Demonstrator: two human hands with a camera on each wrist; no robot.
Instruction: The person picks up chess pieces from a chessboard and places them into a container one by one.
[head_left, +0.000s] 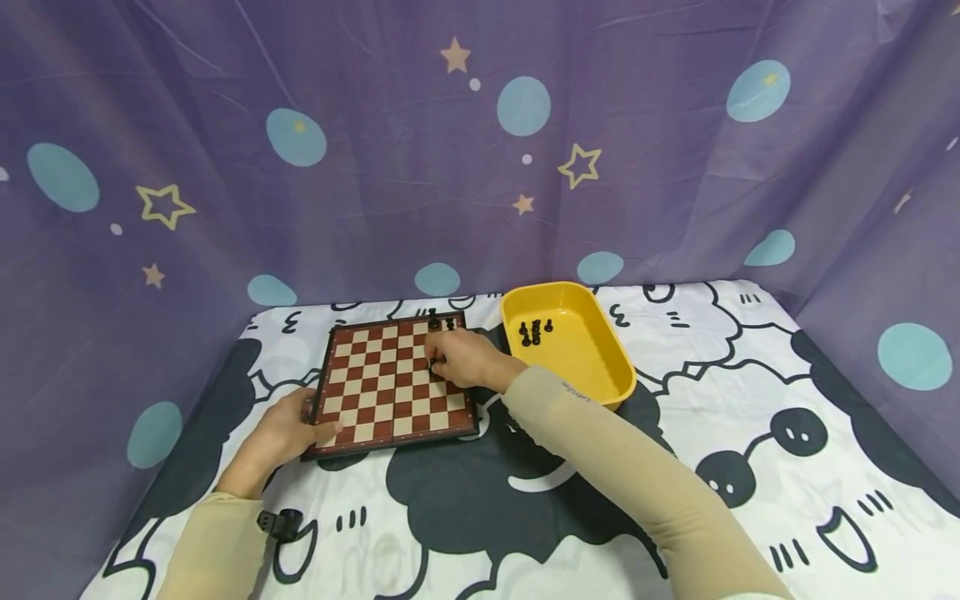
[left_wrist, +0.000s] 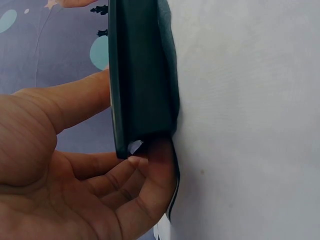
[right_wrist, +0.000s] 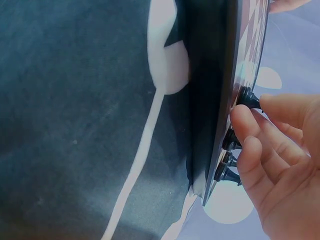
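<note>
- Fingers [right_wrist: 244, 120] and thumb of the right hand [head_left: 468, 357] pinch a black chess piece [right_wrist: 250, 98], and its base is right at the playing surface!
- Over to the left hand [head_left: 287, 427]: thumb laid on top at the near left corner of the chessboard [head_left: 363, 387], other fingers curled beneath the edge, a firm grip there.
- That board, red-brown and cream squares in a dark frame, sits in front of the person, slightly left of centre.
- More black pieces [right_wrist: 228, 173] stand along the right side, towards the far corner, just past the pinched one.
- Just beside the board, on the right, comes the yellow tray [head_left: 617, 350], with a small cluster of black pieces [head_left: 536, 330] near its far left side.
- Across the tray's near end reaches the right sleeve [head_left: 600, 442], beige; by the left sleeve [head_left: 217, 542], a small black device [head_left: 283, 525].
- Under it all, a black-and-white cartoon cloth [head_left: 690, 329]; behind, a purple curtain [head_left: 390, 183] dotted with blue ovals and stars.
</note>
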